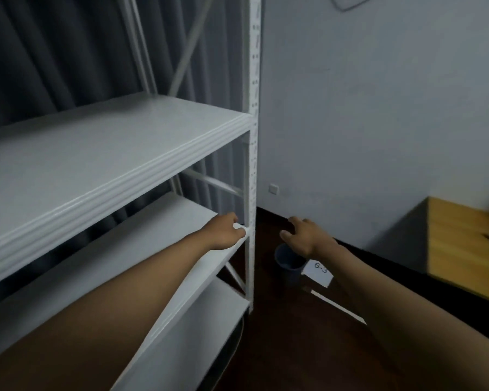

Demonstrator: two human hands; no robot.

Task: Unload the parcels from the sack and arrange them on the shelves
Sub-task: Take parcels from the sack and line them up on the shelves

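Observation:
A white metal shelf unit [250,165] fills the left half of the view, with three bare white boards one above another. My left hand [226,231] reaches over the middle board [158,235] and its fingers curl round the board's front right corner, beside the upright post. My right hand [305,235] hovers to the right of the post above the dark floor, fingers spread and relaxed, holding nothing. No sack and no parcels show in the view.
A small dark blue bin [290,262] stands on the floor under my right hand, next to a white paper sign [319,272] marked "6-3". A wooden table [469,249] fills the right edge. Dark curtains [54,57] hang behind the shelves.

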